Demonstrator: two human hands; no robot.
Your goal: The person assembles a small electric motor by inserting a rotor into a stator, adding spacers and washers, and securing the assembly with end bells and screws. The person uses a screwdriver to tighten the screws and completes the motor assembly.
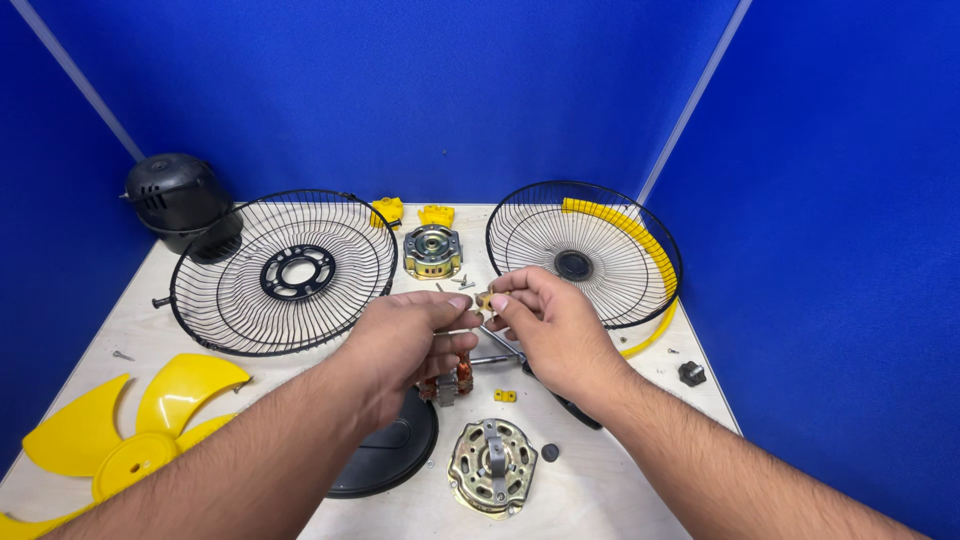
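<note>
Far left of fingers: yellow fan blade [130, 425] flat on worktop [620, 480], black motor cover [180, 200] at back, black wire guard [285, 272] w/ ring hub beside it. Left hand [405, 345] mid-worktop, fingers curled, pinching one end of small tan/brass part [484, 299]; rest of what it grips hidden. Part is tiny, dull gold, held in air between both hands. Below hands: black round cover [390, 445], metal motor plate [491, 467], small yellow clip [505, 396]. Behind fingers: motor housing [432, 251], loose screws [462, 283]. Right hand [555, 335] fingers pinched on same part. Right of it: second wire guard [580, 255] w/ yellow rim strip [640, 250], black knob [691, 374].
</note>
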